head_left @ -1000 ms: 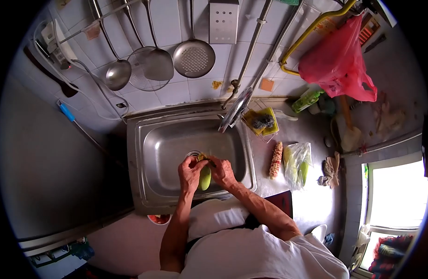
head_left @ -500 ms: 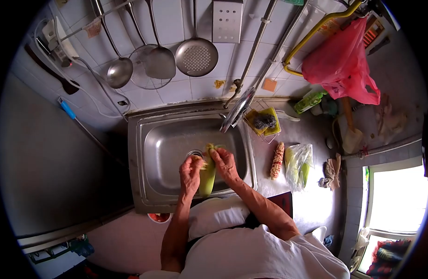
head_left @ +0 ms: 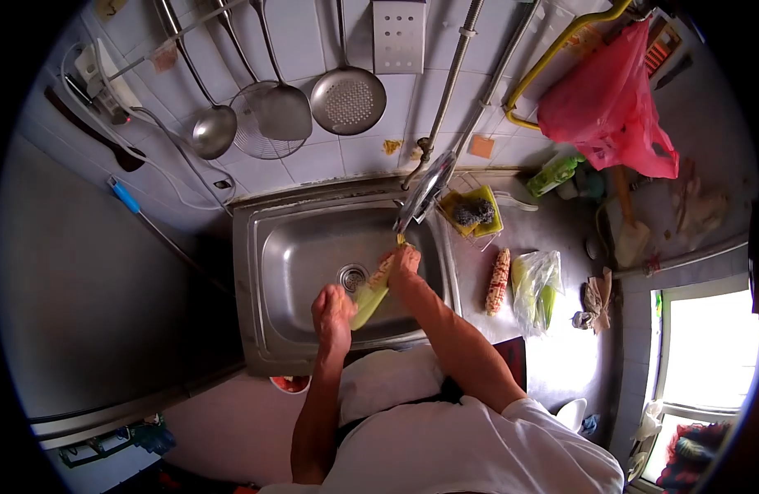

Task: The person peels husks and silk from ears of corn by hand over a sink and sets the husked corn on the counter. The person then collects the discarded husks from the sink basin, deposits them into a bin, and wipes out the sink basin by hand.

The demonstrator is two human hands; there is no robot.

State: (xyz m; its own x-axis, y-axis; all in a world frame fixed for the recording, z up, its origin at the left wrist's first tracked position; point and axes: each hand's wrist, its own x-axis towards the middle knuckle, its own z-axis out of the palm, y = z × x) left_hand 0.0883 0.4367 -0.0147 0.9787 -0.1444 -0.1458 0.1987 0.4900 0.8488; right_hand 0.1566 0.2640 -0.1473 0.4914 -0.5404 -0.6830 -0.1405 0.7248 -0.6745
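The right hand (head_left: 405, 262) has fingers clasped round the upper end of a long, partly bared, green-husked corn cob (head_left: 373, 297), frame centre; the left hand (head_left: 333, 314), blurred, is curled, grip unclear. Beneath: a rectangular grey steel sink (head_left: 301, 247).

An ear of corn (head_left: 373, 291), partly husked, is held in the right hand (head_left: 404, 262) over the right half of the sink (head_left: 297, 247). Pale, mottled kernels (head_left: 383, 271) show along its far part; light-green husk (head_left: 365, 309) wraps the near part. It slants, near end left, far end right.
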